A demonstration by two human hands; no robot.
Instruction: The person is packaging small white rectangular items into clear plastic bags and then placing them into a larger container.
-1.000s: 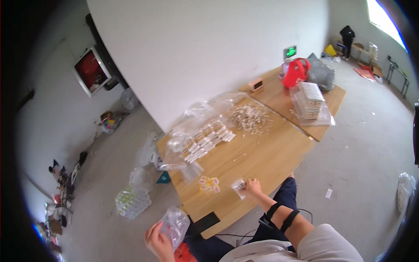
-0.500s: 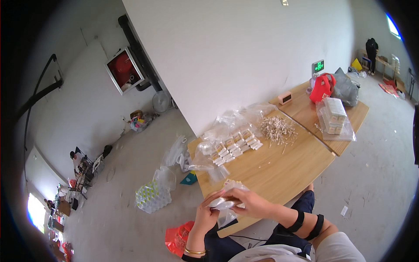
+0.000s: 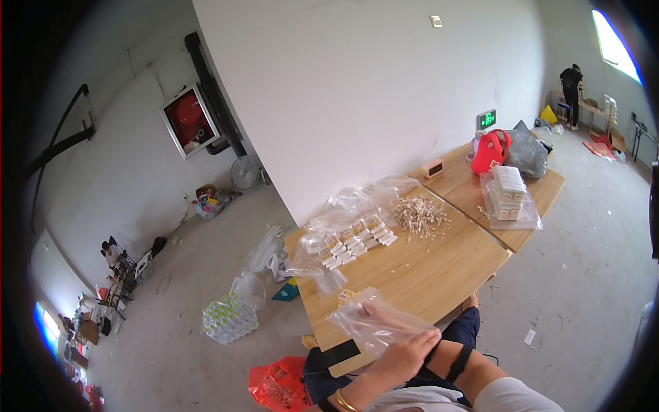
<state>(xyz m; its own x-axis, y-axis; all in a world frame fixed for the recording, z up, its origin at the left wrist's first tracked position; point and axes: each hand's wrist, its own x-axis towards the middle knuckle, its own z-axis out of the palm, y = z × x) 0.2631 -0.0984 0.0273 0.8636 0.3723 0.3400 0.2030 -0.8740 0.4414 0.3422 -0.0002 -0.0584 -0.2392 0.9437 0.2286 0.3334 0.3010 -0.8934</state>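
A clear plastic bag [image 3: 367,329] is spread over the near edge of the wooden table. My left hand [image 3: 410,351], with a gold bangle at the wrist, pinches the bag's mouth near my right wrist. Inside the bag is my right hand [image 3: 390,317], seen blurred through the film, so its fingers are hard to make out. Just beyond the bag lies a small yellow-and-white packet [image 3: 345,296]. Farther back on the table, several white packs [image 3: 357,240] stand in rows beside a loose heap of cotton swabs [image 3: 421,216].
Crumpled clear bags [image 3: 350,204] lie along the wall. Stacked white packs [image 3: 508,192], a red bag [image 3: 489,152] and a small pink clock [image 3: 433,168] sit on the right-hand table [image 3: 473,189]. A red plastic bag [image 3: 278,384] and wrapped bottles [image 3: 230,318] are on the floor.
My right hand has gone into the clear bag. My left hand has moved right, across to the bag's mouth. The view has shifted slightly.
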